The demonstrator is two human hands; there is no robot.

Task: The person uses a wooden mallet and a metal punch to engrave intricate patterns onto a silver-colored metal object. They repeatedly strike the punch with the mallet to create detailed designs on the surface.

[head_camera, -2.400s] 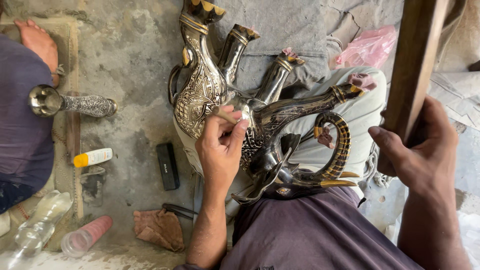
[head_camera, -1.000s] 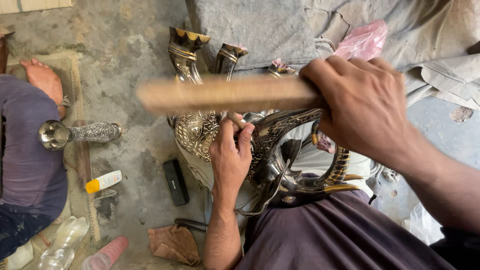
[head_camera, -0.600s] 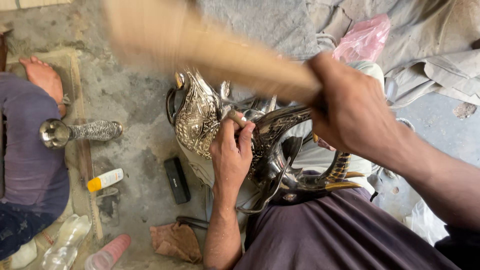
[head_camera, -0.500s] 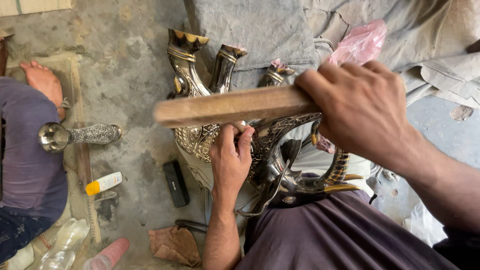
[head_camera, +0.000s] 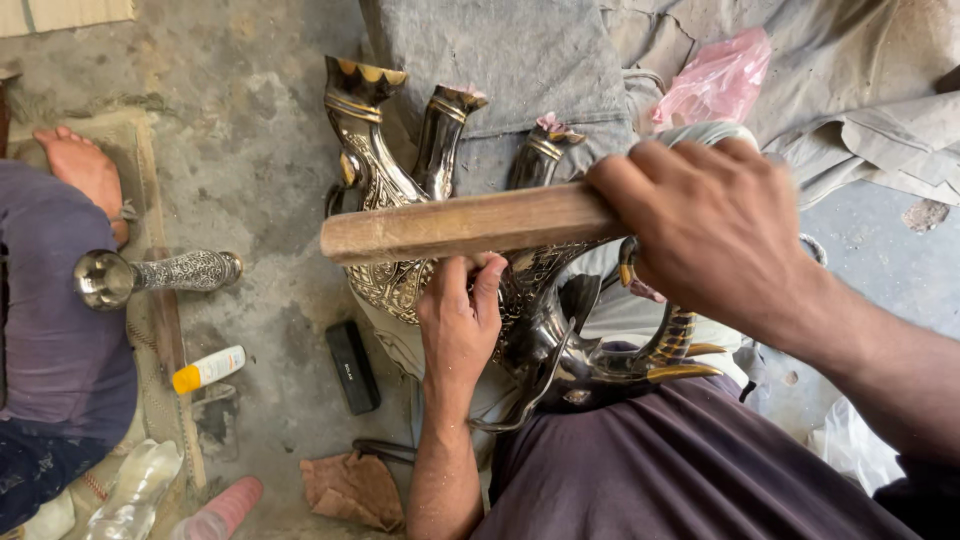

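My right hand point(head_camera: 715, 235) grips a wooden stick point(head_camera: 465, 224) above the metal jugs point(head_camera: 400, 280); my left hand point(head_camera: 458, 320), fingers curled, pinches something small against them.

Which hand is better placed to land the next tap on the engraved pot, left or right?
Right. The right hand already grips the wooden block above the engraved metal pot; the left hand is busy, pressed on the pot beneath it.

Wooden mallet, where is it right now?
In the head view the wooden mallet lies crosswise mid-frame, gripped at its right end by the right hand, just above the left hand resting on the engraved metal ewers.
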